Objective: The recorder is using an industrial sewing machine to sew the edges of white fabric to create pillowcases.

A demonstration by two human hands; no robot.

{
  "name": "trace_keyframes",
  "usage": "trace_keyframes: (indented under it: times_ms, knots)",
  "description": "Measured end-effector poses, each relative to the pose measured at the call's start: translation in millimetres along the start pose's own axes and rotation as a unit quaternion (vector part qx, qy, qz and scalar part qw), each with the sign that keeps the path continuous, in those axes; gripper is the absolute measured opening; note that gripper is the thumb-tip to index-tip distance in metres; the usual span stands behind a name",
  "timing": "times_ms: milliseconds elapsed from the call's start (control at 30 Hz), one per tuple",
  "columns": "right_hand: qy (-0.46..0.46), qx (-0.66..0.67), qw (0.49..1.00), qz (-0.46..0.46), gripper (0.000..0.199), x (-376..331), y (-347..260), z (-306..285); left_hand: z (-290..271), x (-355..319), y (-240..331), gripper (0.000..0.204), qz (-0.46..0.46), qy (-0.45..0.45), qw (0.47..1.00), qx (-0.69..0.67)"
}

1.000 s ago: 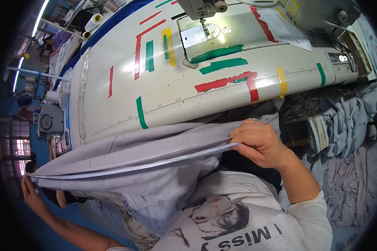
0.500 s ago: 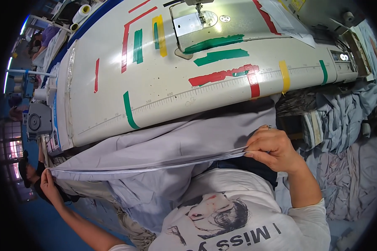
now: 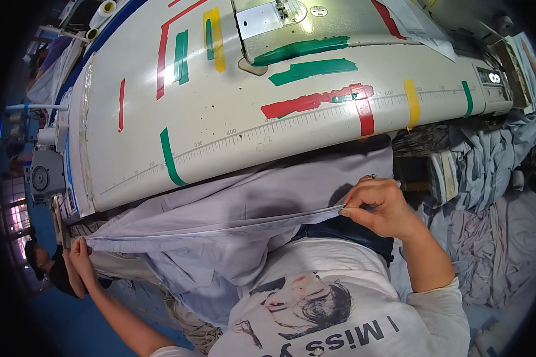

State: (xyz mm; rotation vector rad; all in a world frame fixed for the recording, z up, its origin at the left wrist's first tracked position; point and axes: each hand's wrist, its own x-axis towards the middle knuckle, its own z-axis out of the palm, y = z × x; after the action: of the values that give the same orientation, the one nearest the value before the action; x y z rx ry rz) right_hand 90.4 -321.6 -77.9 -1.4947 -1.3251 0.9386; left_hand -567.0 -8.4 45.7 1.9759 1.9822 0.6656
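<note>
A pale lavender-grey cloth [image 3: 280,196] is stretched across my lap, below the front edge of the sewing table. At its far left corner my left hand [image 3: 81,256] is closed, pinching the edge between thumb and fingers. My right hand [image 3: 375,205], with a ring on one finger, pinches the same long edge at the right. Between the hands the edge runs nearly straight, with a narrow seam or fold along it. The rest of the cloth hangs in loose folds [image 3: 202,273] below the edge and over my lap.
The pale sewing machine table [image 3: 220,113] carries a printed ruler and red, green and yellow tape strips. A metal needle plate [image 3: 265,24] sits at the top. White sheets [image 3: 414,27] lie at upper right. Bundled grey garments [image 3: 482,166] are piled at right. Another person [image 3: 56,268] is at far left.
My left hand has come slightly inward, and my right hand has shifted a little left. The layers along the held edge now lie closer together. The view has shifted slightly over the table.
</note>
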Motion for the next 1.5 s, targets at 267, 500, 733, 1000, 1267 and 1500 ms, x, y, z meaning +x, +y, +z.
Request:
trace_keyframes:
  times_ms: [267, 500, 733, 1000, 1267, 1500]
  knots:
    - [0.017, -0.027, 0.999, -0.023, 0.014, 8, 3, 12, 91, -22, 110, 0.024, 0.109, 0.021, 0.962, 0.251]
    - [0.02, -0.096, 0.99, -0.1, 0.014, 4, -15, 12, 238, -216, 353, 0.045, 0.387, -0.407, 0.823, -0.091]
    - [0.066, -0.143, 0.978, -0.136, 0.013, -3, -19, 6, 275, -233, 380, 0.029, 0.443, -0.386, 0.792, -0.165]
    - [0.149, -0.21, 0.954, -0.153, 0.011, 8, 0, -4, 233, -206, 381, 0.022, 0.408, -0.243, 0.873, -0.115]
    - [0.134, -0.112, 0.979, -0.109, 0.008, 6, 1, -19, 219, -187, 369, 0.007, 0.351, -0.226, 0.9, -0.124]
    - [0.109, -0.061, 0.987, -0.101, 0.009, 1, -10, -33, 215, -175, 357, 0.003, 0.322, -0.238, 0.907, -0.13]
